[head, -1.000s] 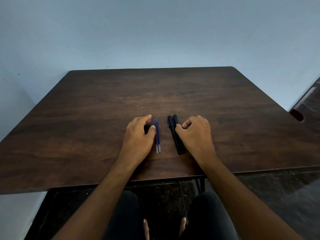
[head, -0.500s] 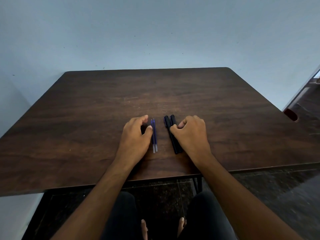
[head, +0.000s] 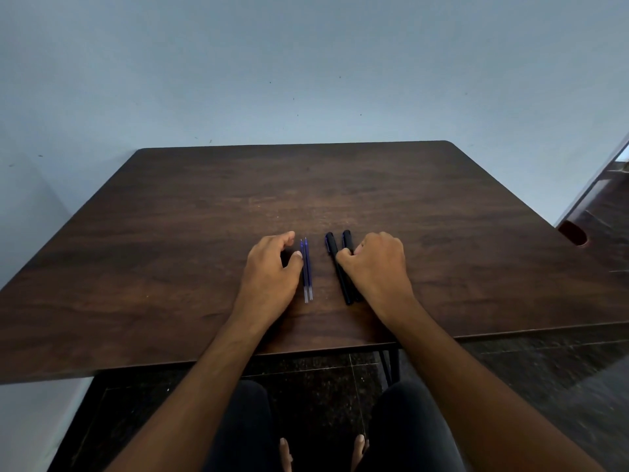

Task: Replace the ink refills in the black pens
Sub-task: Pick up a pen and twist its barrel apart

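Observation:
Two black pens point(head: 332, 248) lie side by side on the dark wooden table point(head: 170, 267), near its front edge. My right hand point(head: 377, 267) rests over them, thumb and curled index finger pinching the right-hand pen point(head: 347, 238), whose lower half is hidden under the hand. Just left of the pens lie two blue ink refills point(head: 308, 274), parallel, tips pointing away from me. My left hand point(head: 270, 274) rests on the table beside the refills, fingers loosely curled and holding nothing, thumb against the nearer refill.
A pale wall stands behind the table's far edge. At the far right is dark wooden furniture point(head: 575, 233) with a rounded cut-out. My legs and feet show under the front edge.
The view has shifted a little. Both hands stay almost in place. The tops of the two black pens have spread slightly apart under my right hand.

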`<state>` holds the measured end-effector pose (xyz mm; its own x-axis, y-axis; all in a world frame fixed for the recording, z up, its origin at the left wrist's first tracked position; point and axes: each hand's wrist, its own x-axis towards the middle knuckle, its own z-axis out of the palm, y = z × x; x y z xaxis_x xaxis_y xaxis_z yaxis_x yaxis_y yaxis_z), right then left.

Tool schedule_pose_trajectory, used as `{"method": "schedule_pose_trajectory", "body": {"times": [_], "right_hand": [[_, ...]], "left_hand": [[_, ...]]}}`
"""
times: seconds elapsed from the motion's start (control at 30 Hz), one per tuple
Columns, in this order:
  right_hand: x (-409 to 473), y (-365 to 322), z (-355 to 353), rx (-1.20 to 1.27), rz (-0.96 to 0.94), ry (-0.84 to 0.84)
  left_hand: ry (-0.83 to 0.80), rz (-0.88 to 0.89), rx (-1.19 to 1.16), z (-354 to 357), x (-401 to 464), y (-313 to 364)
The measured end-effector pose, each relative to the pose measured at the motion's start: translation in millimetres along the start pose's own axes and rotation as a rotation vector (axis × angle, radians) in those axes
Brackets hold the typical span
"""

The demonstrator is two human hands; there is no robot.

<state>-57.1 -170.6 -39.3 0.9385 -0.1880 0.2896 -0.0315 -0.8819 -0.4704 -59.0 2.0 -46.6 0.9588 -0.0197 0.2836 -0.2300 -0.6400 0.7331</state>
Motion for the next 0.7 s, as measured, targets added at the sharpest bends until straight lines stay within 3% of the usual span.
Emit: {"method": "schedule_pose_trajectory", "body": {"times": [0.4,0.6,0.7], "right_hand": [[3,0,-5,0.131,0.104,-0.012],[-5,-4,-9,0.207,0.022,0.061],[-8,-13,-16,0.196,-0.043,0.064]], "left_hand": [[0.073,-0.015,-0.203,-8,-2,8],[0.06,-0.005,-0.282,-12,-1,22],[0.002,-0.084,-0.366,-11,6,35]]}}
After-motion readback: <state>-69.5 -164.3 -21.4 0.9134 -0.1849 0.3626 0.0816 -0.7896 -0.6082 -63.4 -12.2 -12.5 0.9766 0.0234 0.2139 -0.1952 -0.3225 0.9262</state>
